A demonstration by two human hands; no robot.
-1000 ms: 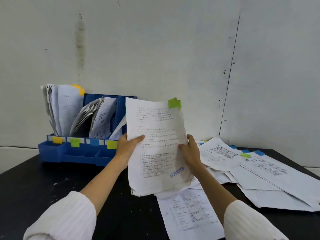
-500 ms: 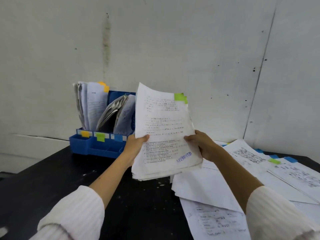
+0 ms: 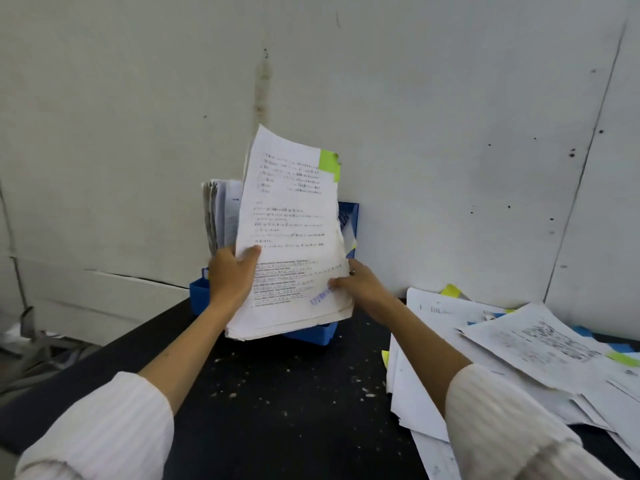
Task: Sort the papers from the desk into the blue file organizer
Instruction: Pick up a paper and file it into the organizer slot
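I hold a stack of printed papers (image 3: 291, 237) upright with a green tab at its top right corner and a blue stamp near the bottom. My left hand (image 3: 230, 275) grips its left edge, thumb on the front. My right hand (image 3: 360, 285) pinches its lower right edge. The stack hangs right in front of the blue file organizer (image 3: 313, 332), which stands against the wall and is mostly hidden behind it. Filed papers (image 3: 218, 213) show in the organizer's left slot.
A loose pile of papers (image 3: 519, 351) with blue, green and yellow tabs covers the right side of the black desk (image 3: 277, 410). The white wall (image 3: 415, 133) rises right behind the organizer. The desk's left edge drops off toward clutter on the floor.
The stack has moved left and up toward the organizer and now covers most of it. My view has swung left, so the organizer sits in the centre.
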